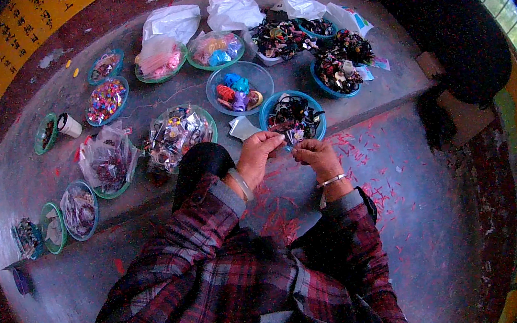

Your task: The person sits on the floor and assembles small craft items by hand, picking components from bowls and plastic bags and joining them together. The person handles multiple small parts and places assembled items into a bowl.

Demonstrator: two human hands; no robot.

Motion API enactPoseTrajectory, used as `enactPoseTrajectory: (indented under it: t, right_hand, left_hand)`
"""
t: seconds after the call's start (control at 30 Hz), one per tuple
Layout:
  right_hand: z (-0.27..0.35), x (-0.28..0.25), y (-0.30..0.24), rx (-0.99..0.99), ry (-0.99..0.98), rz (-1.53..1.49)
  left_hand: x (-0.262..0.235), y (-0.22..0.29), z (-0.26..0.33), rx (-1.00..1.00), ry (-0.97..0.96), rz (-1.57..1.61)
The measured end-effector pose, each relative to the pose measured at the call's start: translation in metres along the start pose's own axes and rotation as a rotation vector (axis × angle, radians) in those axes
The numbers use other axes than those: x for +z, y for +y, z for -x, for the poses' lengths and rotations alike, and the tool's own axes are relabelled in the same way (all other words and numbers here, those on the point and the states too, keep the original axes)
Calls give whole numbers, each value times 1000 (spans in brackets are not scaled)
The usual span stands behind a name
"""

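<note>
My left hand (257,159) is closed, its thumb and forefinger pinched together just in front of a blue basin (264,116) of dark cords and small bits. Close beside it, my right hand (315,156) pinches a small light-blue piece (288,149), too small to name. That piece lies between the two hands; whatever the left fingers grip is hidden. Both wrists wear a bangle, and the sleeves are plaid. Next to the left hand, a few whitish cards (242,128) lie against the basin.
Around stand a clear bowl (212,99) of coloured bundles, a bowl of packaged trinkets (178,133), a bowl of bright beads (106,101) and bagged items (108,158). White plastic bags (171,24) lie at the back. Red scraps (279,221) litter the lower floor beyond a step edge.
</note>
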State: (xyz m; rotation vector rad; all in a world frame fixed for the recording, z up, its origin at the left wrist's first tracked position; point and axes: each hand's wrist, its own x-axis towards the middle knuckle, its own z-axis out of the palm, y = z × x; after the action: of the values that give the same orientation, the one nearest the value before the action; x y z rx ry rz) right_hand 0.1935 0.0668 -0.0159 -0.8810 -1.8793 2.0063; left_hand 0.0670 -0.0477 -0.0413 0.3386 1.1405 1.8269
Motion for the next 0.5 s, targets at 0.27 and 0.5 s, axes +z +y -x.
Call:
enactPoseTrajectory:
  t: [0.27,0.5]
  right_hand:
    - [5,1,-3,23,24,-209]
    - [7,0,-7,2,50,-185]
  left_hand:
    - [6,5,6,-37,-70,-40]
    - [12,13,15,-74,-120,-2]
